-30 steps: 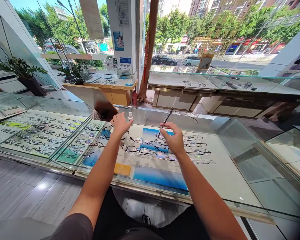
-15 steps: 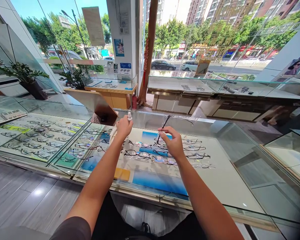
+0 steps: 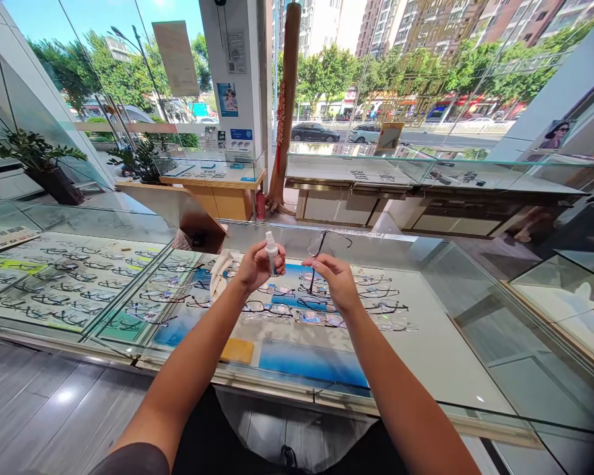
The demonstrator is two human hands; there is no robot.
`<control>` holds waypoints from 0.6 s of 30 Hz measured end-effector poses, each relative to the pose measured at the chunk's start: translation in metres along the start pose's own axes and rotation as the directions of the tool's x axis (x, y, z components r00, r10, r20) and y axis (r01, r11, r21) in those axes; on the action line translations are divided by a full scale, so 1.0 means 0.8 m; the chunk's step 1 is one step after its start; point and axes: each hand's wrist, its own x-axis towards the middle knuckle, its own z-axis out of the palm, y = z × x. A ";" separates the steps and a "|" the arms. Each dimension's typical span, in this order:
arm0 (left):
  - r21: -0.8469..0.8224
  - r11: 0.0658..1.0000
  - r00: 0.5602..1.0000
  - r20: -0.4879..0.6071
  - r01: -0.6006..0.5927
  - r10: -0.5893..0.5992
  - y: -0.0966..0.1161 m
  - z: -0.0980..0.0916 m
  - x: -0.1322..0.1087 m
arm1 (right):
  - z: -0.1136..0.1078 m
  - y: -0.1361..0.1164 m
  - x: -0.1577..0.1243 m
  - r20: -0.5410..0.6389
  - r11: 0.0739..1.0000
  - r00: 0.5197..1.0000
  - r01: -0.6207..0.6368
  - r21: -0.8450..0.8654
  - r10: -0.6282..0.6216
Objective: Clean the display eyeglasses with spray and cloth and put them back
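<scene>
My left hand [image 3: 255, 266] is closed around a small white spray bottle [image 3: 271, 256], held upright above the glass counter. To its right, my right hand [image 3: 337, 280] pinches a pair of dark-framed eyeglasses [image 3: 319, 254] by the frame, with one temple pointing down and the other reaching off to the right. The bottle and the eyeglasses are apart, a short gap between them. A cream cloth [image 3: 220, 276] lies on the counter just left of my left hand. Under the glass, rows of eyeglasses [image 3: 272, 309] sit below both hands.
A brown tilted mirror or stand [image 3: 178, 214] rises on the counter at the left. The display case [image 3: 455, 336] holds blue sheets [image 3: 311, 363] and a yellow case [image 3: 237, 351]. Farther off are another showcase [image 3: 356, 178], a wooden trunk [image 3: 286, 99] and a potted plant [image 3: 54, 165].
My left hand has moved right with the spray bottle, away from the cloth and nearer the eyeglasses. My right hand still holds the eyeglasses. The view has shifted slightly.
</scene>
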 end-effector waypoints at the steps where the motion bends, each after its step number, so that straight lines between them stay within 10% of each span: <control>1: 0.002 1.000 1.000 0.023 0.019 -0.019 0.001 0.004 -0.002 | 0.001 0.000 0.000 0.011 1.000 1.000 -0.005 0.011 0.004; 8: 0.218 0.973 0.985 -0.131 -0.081 0.111 -0.020 0.019 0.002 | 0.009 0.005 -0.004 0.090 0.992 0.994 -0.078 0.094 0.070; 12: 0.587 0.795 0.911 -0.228 -0.153 0.343 -0.039 0.014 0.001 | 0.019 0.003 -0.011 0.190 0.980 0.975 -0.145 0.133 0.118; 18: 0.723 0.677 0.880 -0.227 -0.135 0.418 -0.043 0.010 -0.002 | 0.033 0.000 -0.019 0.250 0.969 0.958 -0.182 0.164 0.138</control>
